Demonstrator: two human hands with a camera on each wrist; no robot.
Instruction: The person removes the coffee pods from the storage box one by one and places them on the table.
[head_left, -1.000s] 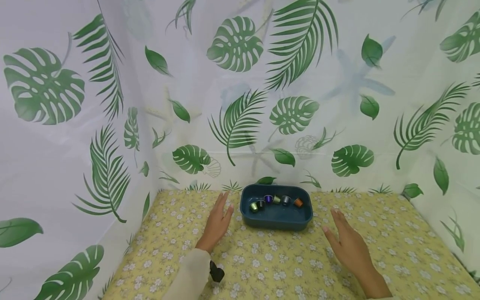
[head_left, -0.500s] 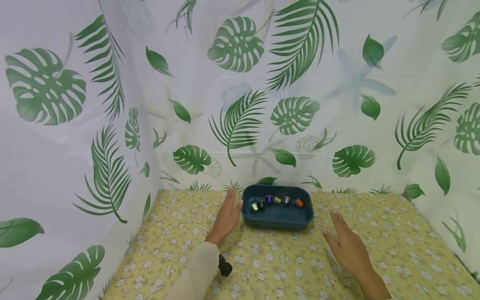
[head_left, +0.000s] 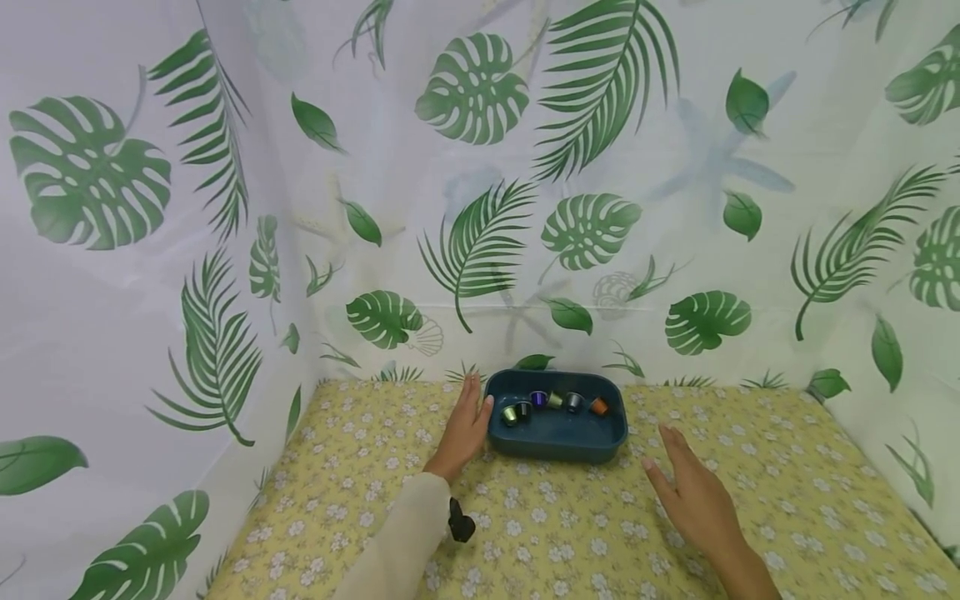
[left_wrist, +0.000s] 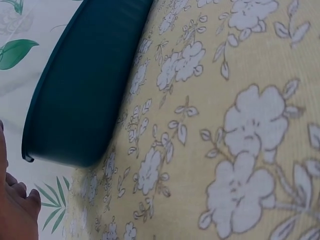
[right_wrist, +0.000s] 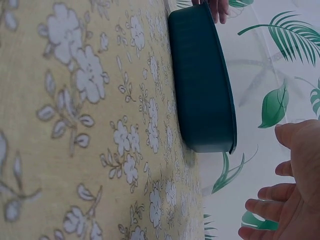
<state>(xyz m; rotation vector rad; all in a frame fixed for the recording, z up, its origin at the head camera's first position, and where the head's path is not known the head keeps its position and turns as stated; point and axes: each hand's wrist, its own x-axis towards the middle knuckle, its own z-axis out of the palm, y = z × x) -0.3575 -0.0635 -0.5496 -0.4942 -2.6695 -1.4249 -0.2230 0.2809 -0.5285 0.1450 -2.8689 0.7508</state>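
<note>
A dark teal rectangular tub [head_left: 555, 448] stands at the back of the table, against the patterned wall. Several small coffee capsules lie inside it, among them a green capsule [head_left: 509, 415], a purple capsule [head_left: 538, 399] and an orange capsule [head_left: 599, 406]. My left hand [head_left: 463, 429] is right at the tub's left side, fingers straight and thumb near the rim. To the right of the tub, apart from it, my right hand [head_left: 696, 492] hovers with fingers extended and palm facing inward. In the right wrist view, the right hand [right_wrist: 292, 190] shows spread fingers holding nothing.
A yellow cloth with white flowers [head_left: 555, 533] covers the table. White sheeting printed with green leaves [head_left: 480, 250] rises behind it and along the left side. A black strap fitting [head_left: 461, 522] sits at my left wrist.
My left hand has moved right, from apart from the tub to right beside its left end. The right hand has barely shifted, and the tub and capsules stay in place.
</note>
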